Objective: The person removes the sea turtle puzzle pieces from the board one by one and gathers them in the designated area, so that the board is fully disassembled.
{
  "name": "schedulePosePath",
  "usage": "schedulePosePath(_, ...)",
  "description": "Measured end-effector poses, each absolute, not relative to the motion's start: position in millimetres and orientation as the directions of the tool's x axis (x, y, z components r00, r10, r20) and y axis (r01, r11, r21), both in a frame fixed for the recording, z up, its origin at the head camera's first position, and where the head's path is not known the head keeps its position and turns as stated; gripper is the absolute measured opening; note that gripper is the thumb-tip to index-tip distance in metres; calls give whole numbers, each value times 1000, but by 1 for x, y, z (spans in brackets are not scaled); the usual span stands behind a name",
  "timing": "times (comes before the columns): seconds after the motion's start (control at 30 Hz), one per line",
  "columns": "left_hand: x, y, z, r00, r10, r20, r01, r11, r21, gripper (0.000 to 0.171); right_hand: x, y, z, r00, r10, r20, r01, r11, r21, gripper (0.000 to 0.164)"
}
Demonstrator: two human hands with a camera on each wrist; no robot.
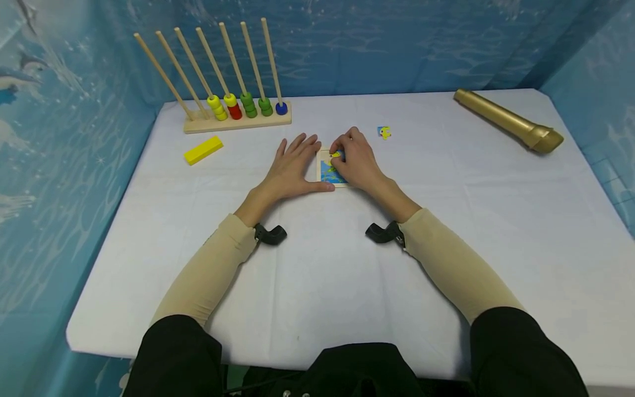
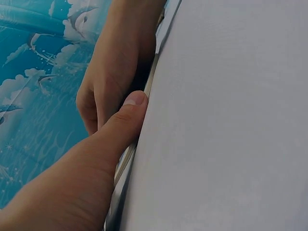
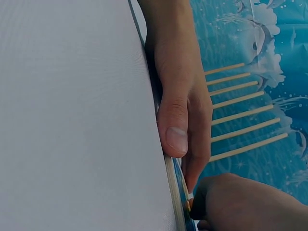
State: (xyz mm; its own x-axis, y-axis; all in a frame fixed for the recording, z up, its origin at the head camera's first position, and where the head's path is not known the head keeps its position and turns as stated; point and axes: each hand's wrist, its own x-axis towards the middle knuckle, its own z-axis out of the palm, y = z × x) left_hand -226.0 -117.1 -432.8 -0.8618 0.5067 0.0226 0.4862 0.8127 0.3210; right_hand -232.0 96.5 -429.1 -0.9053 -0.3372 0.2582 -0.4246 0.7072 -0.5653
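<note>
A small wooden puzzle board [image 1: 318, 168] with a blue and yellow picture lies flat on the table between both hands. My left hand [image 1: 294, 168] rests beside it with fingers spread and straight, its thumb along the board's near edge. Curled over the board's right side, my right hand [image 1: 362, 160] pinches a small puzzle piece [image 1: 335, 155] with yellow on it; the fingers hide most of that piece. In the left wrist view the left thumb [image 2: 126, 118] presses the board's edge. A loose blue and yellow puzzle piece [image 1: 384, 132] lies beyond the right hand.
At the back left stands a wooden peg rack [image 1: 238, 124] with several upright rods and coloured beads. A yellow block [image 1: 204, 150] lies in front of it. The gold microphone-shaped object [image 1: 508, 121] lies at the back right of the white-covered table [image 1: 327, 275].
</note>
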Motion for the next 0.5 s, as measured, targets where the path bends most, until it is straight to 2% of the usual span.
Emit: schedulePosePath(0.5, -226, -118, -434, -859, 510, 31, 492, 809, 322, 116, -233, 98, -433, -892, -323, 317, -449, 715, -536, 13)
